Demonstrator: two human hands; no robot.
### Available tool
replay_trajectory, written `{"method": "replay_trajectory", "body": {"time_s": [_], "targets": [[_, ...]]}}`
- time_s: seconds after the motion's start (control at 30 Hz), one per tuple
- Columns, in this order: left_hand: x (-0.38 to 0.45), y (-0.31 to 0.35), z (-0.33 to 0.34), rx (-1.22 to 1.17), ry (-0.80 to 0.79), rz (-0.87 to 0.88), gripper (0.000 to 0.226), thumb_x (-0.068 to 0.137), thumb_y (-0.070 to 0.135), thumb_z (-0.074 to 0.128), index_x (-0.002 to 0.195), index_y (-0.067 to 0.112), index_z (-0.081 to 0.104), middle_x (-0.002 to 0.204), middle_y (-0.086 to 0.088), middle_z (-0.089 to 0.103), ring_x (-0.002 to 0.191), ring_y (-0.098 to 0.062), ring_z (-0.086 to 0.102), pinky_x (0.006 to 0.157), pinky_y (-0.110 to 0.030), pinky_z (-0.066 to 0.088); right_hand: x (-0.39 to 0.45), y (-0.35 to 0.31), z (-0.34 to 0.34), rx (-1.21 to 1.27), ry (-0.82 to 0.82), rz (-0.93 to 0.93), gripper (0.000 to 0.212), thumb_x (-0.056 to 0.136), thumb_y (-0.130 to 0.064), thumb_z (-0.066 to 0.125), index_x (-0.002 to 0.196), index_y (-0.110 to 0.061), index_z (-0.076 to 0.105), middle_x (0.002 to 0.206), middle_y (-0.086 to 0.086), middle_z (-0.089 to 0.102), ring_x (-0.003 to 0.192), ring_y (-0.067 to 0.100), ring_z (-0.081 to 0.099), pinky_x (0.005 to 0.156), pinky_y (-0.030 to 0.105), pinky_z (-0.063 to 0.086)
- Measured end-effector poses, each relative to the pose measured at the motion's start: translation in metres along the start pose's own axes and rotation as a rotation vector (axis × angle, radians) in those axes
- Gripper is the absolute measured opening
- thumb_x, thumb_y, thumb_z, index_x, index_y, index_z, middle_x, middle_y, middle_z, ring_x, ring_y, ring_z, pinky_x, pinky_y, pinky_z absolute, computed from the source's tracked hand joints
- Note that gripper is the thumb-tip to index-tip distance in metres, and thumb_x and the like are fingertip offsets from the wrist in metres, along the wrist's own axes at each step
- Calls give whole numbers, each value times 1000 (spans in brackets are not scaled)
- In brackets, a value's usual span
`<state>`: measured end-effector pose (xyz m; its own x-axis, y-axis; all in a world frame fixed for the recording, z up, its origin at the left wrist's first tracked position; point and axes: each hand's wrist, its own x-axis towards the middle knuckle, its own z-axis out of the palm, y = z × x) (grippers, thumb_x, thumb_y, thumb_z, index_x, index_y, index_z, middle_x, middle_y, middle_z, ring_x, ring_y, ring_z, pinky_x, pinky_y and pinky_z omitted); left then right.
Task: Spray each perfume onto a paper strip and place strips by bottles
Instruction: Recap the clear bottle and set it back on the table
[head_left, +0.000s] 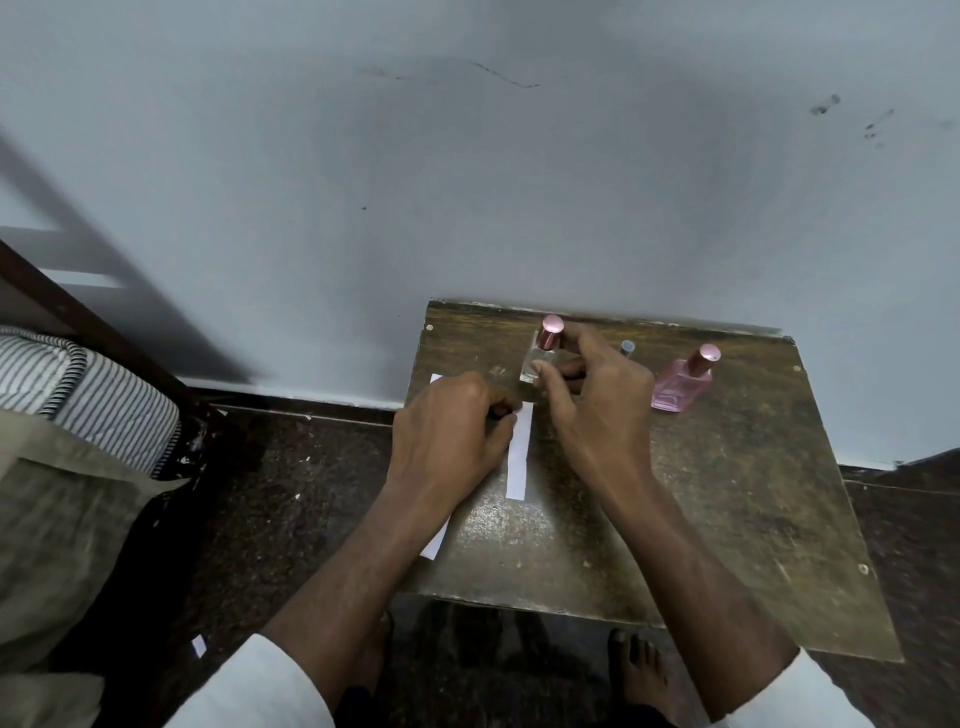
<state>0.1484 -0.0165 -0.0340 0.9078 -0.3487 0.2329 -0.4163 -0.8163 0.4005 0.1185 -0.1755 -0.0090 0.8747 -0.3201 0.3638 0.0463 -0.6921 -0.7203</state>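
Note:
A clear glass perfume bottle (540, 353) with a pink metallic cap stands near the back of a small worn table (727, 493). My right hand (592, 395) wraps its fingers around this bottle. A white paper strip (519, 457) lies flat just in front of the bottle, and my left hand (452, 431) pinches its top end. More white paper (434, 543) shows under my left wrist. A pink perfume bottle (683, 382) with a pink cap stands to the right. Between the two bottles a small bottle with a grey cap (627, 347) is mostly hidden behind my right hand.
The table stands against a pale wall. A bed with striped bedding (88, 395) and a dark wooden frame is at the left. The floor is dark stone, with a paper scrap (199, 646) on it. My bare feet show under the table's front edge.

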Motion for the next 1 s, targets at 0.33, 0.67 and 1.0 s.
{"method": "replay_trajectory", "body": {"time_s": [0.33,0.67,1.0], "targets": [[18,-6,15,-89,-8,-88,13,94,43,78,105,38,81,92,19,77,79,-5,70,56,-22,46,1,2,1,-19,-31,32,39,94,-13,80,132,-14,70,100,-9,78,82,-5,67,79,7,53],[19,-18,11,-119,-35,-114,21,92,50,79,113,48,78,93,26,73,68,4,54,56,-16,37,1,5,1,-16,-66,29,39,94,-11,79,132,-15,69,93,-11,74,76,-3,64,75,-2,44],[13,-19,8,-109,-41,-116,29,88,54,81,115,44,78,99,23,76,86,-6,70,63,-23,44,-1,5,8,8,-117,26,41,96,-11,78,134,-16,67,100,-3,80,85,5,75,82,20,59]]}}
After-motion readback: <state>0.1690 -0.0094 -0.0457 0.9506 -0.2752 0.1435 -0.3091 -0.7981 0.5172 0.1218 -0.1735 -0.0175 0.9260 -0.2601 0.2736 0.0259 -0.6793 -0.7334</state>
